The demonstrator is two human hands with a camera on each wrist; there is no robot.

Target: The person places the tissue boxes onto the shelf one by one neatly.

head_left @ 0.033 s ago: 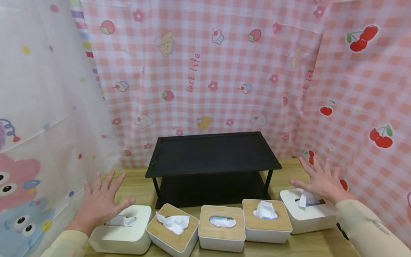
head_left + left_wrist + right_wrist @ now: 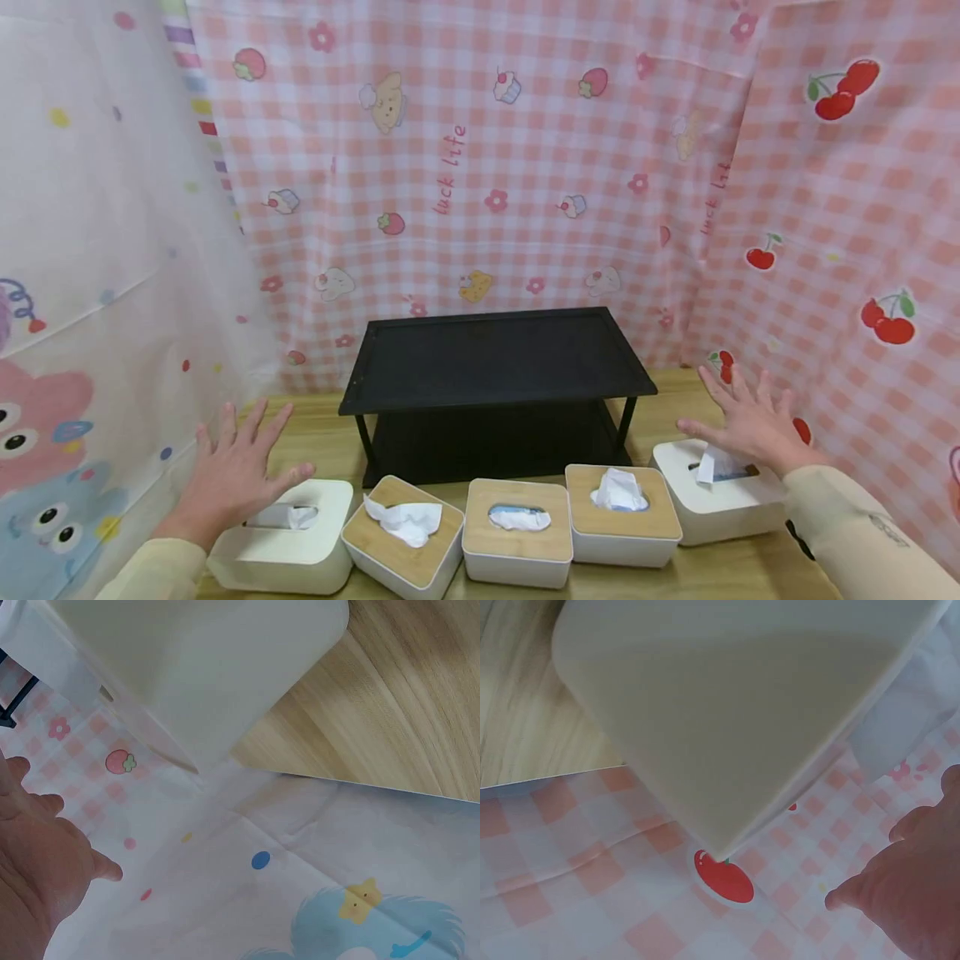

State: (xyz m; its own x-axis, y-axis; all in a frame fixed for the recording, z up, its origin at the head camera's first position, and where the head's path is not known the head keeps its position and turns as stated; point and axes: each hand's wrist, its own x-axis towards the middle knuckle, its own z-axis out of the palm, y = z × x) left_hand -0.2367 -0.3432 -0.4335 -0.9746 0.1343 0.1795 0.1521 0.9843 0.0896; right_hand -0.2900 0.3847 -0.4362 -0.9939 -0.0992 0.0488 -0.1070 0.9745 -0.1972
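Note:
My left hand [image 2: 228, 471], fingers spread, is over the white tissue box [image 2: 330, 533] at the left end of a row. My right hand [image 2: 753, 421], also spread and holding nothing, is over another white tissue box [image 2: 731, 517] at the right end. Three tissue boxes with wooden lids stand between them: a turned one [image 2: 367, 542], a middle one [image 2: 517, 546] and one on the right [image 2: 622, 529]. White tissue shows in every slot. In the wrist views, the left hand [image 2: 41, 862] and right hand [image 2: 911, 877] appear apart from the nearby white boxes.
A black two-tier rack [image 2: 498, 358] stands behind the row on the wood-grain table [image 2: 300, 417]. A pink checked curtain [image 2: 465, 167] hangs at the back and right, and a pale patterned curtain [image 2: 97, 208] at the left.

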